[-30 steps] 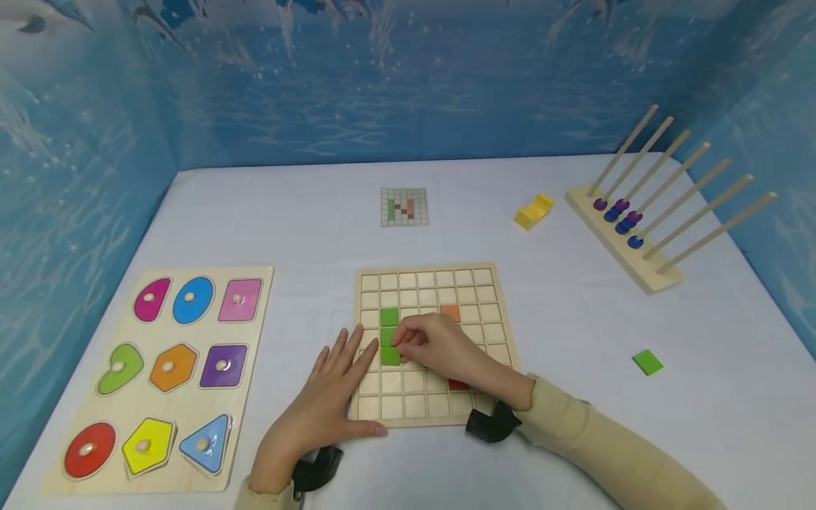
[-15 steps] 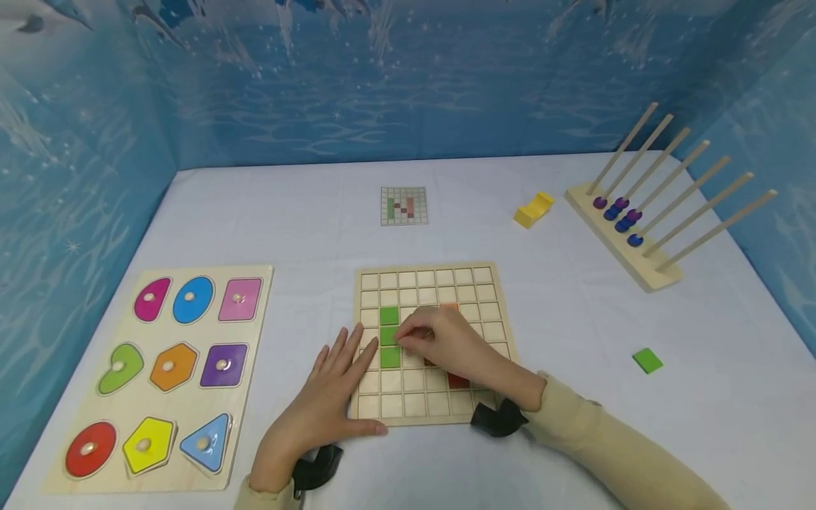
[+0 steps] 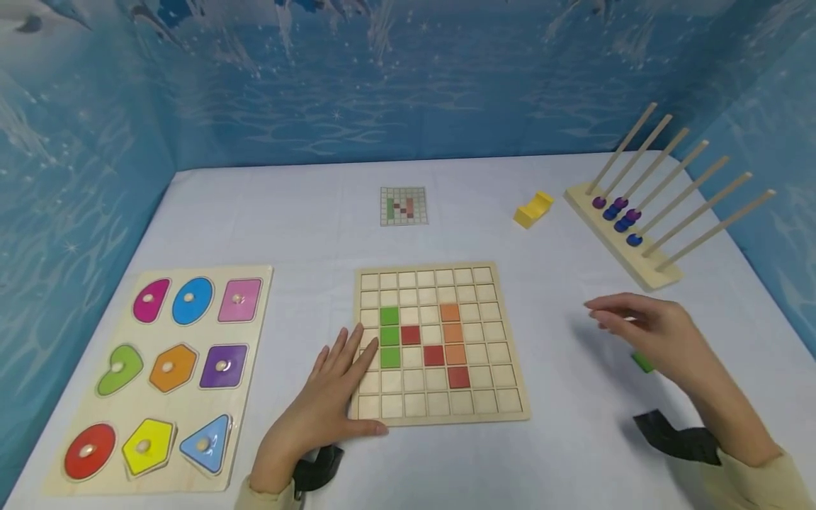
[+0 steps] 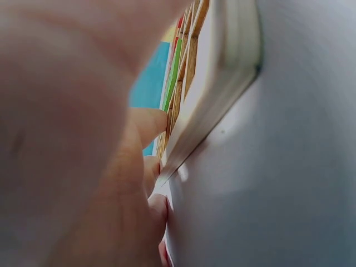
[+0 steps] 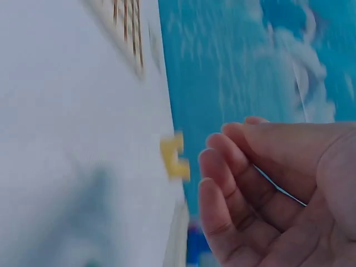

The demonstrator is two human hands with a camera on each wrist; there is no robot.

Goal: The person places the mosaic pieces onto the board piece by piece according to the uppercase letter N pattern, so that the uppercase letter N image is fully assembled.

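Observation:
My left hand (image 3: 328, 397) lies spread with straight fingers at the left edge of a wooden grid board (image 3: 423, 278), its fingertips on the frame. Set in the board's cells are a column of green square tiles (image 3: 389, 336), a column of orange tiles (image 3: 452, 333), and red tiles (image 3: 434, 355) stepping down diagonally between them. My right hand (image 3: 663, 336) hovers over the table right of the board, fingers loosely bent and holding nothing. Below it a loose green tile (image 3: 642, 361) is partly hidden by the hand. The right wrist view shows the bare fingers (image 5: 214, 203) curving toward the thumb.
A shape puzzle board (image 3: 159, 326) with knobbed pieces lies at left. Behind the grid board is a small pattern card (image 3: 404, 206). A yellow notched block (image 3: 534, 210) and a pegged stand (image 3: 659, 275) with blue and purple beads are at back right.
My right hand has left the green tiles on the board and moved right, over the loose green tile. The red and orange tiles are now uncovered. My left hand has stayed put.

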